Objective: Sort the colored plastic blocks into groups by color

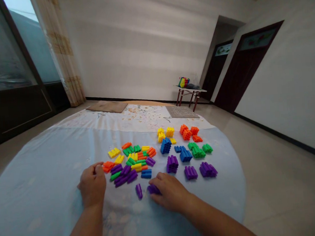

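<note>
My right hand (167,191) has its thumb and fingers closed round a purple tube-shaped plastic block (153,189) low over the tablecloth. A single purple block (139,191) lies just left of it. My left hand (93,185) rests on the table with curled fingers beside some orange blocks (108,167); its inner side is hidden, so any held piece cannot be seen. Between and beyond the hands spreads a mixed heap with purple blocks (126,174), yellow blocks (114,152), green blocks (128,150) and a blue piece (146,173).
Right of the heap stand one-colour groups: purple stacks (172,164), blue stacks (165,146), green pieces (198,151), yellow stacks (170,132) and orange stacks (186,133). A light blue cloth (55,169) covers the round table. Behind is a small side table (193,89).
</note>
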Available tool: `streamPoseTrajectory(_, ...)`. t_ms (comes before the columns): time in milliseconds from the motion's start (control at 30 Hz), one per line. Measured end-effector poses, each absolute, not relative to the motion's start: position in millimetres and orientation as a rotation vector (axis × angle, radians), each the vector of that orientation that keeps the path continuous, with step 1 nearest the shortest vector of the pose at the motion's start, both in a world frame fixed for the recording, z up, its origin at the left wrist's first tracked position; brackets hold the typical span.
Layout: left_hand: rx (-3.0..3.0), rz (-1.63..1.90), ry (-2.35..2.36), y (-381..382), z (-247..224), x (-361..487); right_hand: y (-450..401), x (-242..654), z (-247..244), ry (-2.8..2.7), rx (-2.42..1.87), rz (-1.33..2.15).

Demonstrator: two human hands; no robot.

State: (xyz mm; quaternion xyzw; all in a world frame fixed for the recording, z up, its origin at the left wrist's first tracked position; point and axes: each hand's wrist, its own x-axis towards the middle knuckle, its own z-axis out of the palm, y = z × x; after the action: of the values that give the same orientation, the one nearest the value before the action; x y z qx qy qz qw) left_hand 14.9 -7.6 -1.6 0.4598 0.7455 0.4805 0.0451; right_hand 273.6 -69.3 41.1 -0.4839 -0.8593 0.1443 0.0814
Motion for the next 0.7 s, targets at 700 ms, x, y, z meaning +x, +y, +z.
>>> streamPoseTrajectory(700, 1.413, 1.360, 2.381, 4, -22, -1, -95, 352, 41, -2.027, -1.307, 0.435)
